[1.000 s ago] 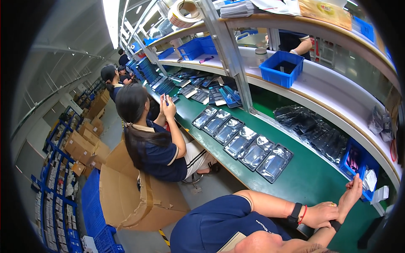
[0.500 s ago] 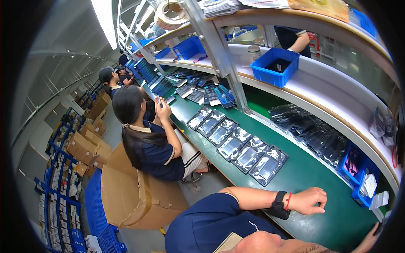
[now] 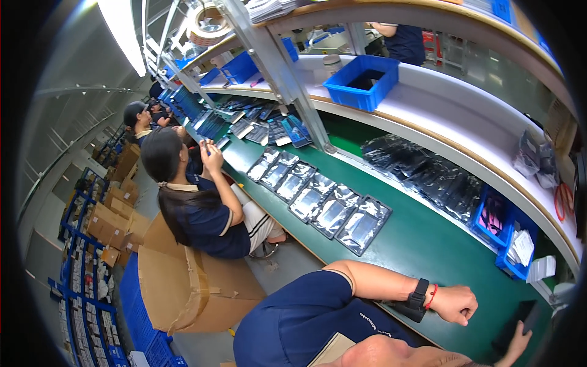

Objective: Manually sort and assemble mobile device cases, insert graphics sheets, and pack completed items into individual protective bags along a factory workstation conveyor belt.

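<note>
Six packs (image 3: 364,224) line the green surface (image 3: 422,263), and here's the left hand (image 3: 457,304) over it, fingers curled together in a fist; away at the right end, the right hand (image 3: 520,342) has fingers clamped on a black slab (image 3: 516,318) (resting or lifted, I can't tell).

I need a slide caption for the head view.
Left hand curled over green workbench; right hand holding flat black object.
</note>
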The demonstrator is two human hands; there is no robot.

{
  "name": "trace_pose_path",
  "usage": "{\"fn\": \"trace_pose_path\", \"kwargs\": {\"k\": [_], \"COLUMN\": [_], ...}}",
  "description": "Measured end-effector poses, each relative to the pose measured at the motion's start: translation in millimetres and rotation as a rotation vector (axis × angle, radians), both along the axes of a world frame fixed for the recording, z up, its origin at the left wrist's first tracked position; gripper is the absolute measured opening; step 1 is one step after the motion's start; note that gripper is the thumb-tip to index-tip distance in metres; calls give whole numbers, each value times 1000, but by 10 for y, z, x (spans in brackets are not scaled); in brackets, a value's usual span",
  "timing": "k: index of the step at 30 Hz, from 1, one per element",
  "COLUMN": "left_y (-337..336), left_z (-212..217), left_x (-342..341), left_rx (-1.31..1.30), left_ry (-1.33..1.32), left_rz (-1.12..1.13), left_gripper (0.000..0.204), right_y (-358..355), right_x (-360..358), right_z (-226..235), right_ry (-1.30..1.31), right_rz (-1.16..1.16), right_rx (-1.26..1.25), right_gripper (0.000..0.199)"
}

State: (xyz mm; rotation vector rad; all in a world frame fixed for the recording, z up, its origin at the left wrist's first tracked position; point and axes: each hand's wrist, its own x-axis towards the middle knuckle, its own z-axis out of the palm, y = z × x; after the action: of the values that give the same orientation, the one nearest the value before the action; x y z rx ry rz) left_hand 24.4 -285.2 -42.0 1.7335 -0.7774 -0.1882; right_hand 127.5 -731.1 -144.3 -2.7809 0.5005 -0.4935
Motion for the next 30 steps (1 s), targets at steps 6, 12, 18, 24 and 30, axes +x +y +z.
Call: {"fn": "trace_pose_path", "kwargs": {"k": [6,12,18,24,30], "left_y": [-356,-137,-91,-1,69], "left_z": [-137,-251,-244,-288,-179], "left_x": [13,4,-46,-82,-93], "left_rx": [-16,-30,-25,-135,-425], "left_ry": [189,280,275,431,565], "left_rz": [107,343,307,307,244], "left_gripper": [57,54,46,35,18], "right_y": [2230,2787,2811,2791,2327], "right_x": [-1129,-1172,-1102,-1125,-1148], "right_z": [1027,940,697,946,1109], "right_ry": [-157,-126,-289,181,-55], "right_rz": [477,470,448,447,347], "right_rx": [458,837,722,821,684], "right_gripper": [12,20,29,50,34]}}
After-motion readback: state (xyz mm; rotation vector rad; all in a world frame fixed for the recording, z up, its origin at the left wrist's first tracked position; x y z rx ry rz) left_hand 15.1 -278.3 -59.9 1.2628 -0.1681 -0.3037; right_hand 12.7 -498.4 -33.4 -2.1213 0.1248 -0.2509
